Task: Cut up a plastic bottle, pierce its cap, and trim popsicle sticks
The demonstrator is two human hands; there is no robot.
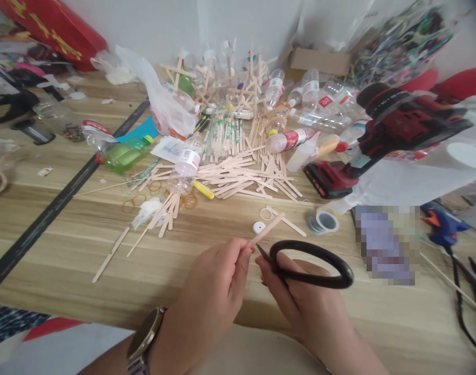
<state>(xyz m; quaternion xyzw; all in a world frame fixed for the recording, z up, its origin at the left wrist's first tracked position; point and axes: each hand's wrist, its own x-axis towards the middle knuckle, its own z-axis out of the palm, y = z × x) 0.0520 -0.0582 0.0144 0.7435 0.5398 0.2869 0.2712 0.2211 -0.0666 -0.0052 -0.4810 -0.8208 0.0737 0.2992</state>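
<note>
Between the thumb and fingers of my left hand (224, 273) is a flat wooden craft stick (267, 229), its free end pointing up and to the right. My right hand (310, 302) grips black-handled scissors (341, 268). The blade tip lies close to the stick, just beside my left fingertips; whether it touches the wood I cannot tell. Just beyond the hands lie a small white disc (259, 227), a thin pale ring (266, 213) and another craft stick (295, 225). A notched or broken stick (111, 255) rests on the table to the left.
Craft sticks (238, 177) lie heaped at mid-table among plastic bottles (187, 159). A red-black power drill (378, 135) stands at right, near a solder-like spool (326, 222) and a blue glue gun (443, 224). A green bottle (124, 153) lies by a black strip (58, 219) at left.
</note>
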